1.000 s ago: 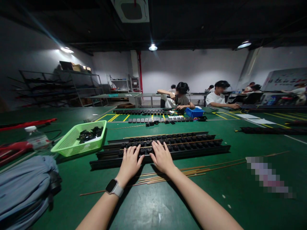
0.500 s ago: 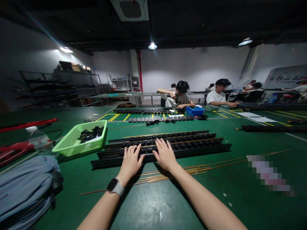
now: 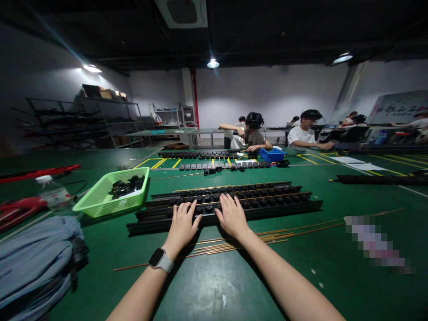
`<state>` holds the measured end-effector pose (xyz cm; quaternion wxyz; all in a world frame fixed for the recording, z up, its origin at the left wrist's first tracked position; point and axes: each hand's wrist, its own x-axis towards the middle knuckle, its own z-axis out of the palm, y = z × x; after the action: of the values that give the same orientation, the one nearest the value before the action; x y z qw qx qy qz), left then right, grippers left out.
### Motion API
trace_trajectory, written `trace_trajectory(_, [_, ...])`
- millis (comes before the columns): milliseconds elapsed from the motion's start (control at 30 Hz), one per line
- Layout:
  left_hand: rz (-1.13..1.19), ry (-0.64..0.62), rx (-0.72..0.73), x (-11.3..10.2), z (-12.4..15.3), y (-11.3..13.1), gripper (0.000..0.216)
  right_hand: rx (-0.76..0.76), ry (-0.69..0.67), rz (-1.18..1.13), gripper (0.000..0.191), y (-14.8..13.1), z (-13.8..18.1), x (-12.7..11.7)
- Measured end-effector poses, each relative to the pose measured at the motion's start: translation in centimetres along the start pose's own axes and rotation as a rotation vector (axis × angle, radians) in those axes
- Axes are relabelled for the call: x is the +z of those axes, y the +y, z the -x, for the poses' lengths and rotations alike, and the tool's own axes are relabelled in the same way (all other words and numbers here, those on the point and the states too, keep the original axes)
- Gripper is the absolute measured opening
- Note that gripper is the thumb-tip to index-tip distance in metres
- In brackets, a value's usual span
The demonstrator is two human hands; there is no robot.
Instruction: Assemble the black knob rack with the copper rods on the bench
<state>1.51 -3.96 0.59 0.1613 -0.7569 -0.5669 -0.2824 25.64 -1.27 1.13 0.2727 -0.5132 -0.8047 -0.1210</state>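
Note:
Long black rails point(image 3: 287, 210) lie side by side across the green table, with rows of round black parts point(image 3: 254, 203) set in them. A thin brass-coloured rod point(image 3: 284, 195) runs lengthwise over one row. My left hand point(image 3: 180, 225) rests palm down on the near rails, fingers stretched forward. To its right, my right hand point(image 3: 233, 217) also lies flat over the rails, its fingertips by the rod. Neither hand is closed round anything visible; what lies under the palms is hidden. Several loose brass rods point(image 3: 240, 246) are on the table just below the hands.
A green basket point(image 3: 96, 196) of black parts stands left, near a plastic bottle point(image 3: 55, 196) and a blue-grey bag point(image 3: 36, 263). Across the table are a row of small blocks point(image 3: 197, 167), a blue bin point(image 3: 272, 155) and a co-worker in a white shirt point(image 3: 237, 140).
My right hand has slid slightly to the right along the rails. My left hand stays in nearly the same place.

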Motion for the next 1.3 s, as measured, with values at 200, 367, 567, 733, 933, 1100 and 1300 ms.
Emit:
trace_trajectory(200, [-0.004,-0.012,-0.01,-0.1,0.0,0.1,0.06,0.011,0.003,0.008,0.061,-0.4,0.0,-0.2])
trace_trajectory(367, [0.008,-0.015,-0.015,-0.2,-0.1,0.2,0.06,-0.079,0.015,-0.038,0.056,-0.9,0.0,-0.3])
trace_trajectory(567, [0.008,-0.032,-0.021,-0.3,0.0,0.5,0.06,-0.076,0.005,-0.062,0.052,-1.1,0.0,-0.5])
trace_trajectory(733, [-0.024,0.039,-0.091,-1.2,-0.4,-0.1,0.066,-0.076,0.005,-0.068,0.051,-1.0,0.0,-0.5])
trace_trajectory(933, [-0.068,0.026,-0.404,-2.0,-0.5,-1.9,0.074,-0.072,0.014,-0.07,0.051,-1.0,0.1,-0.2])
trace_trajectory(1100, [-0.124,-0.027,-0.401,-2.0,-0.5,-2.0,0.068,-0.072,0.012,-0.067,0.052,-0.9,0.1,-0.2])
trace_trajectory(1300, [-0.124,-0.029,-0.346,-2.3,-0.6,-1.6,0.065,-0.073,0.017,-0.066,0.052,-0.9,0.1,-0.1])
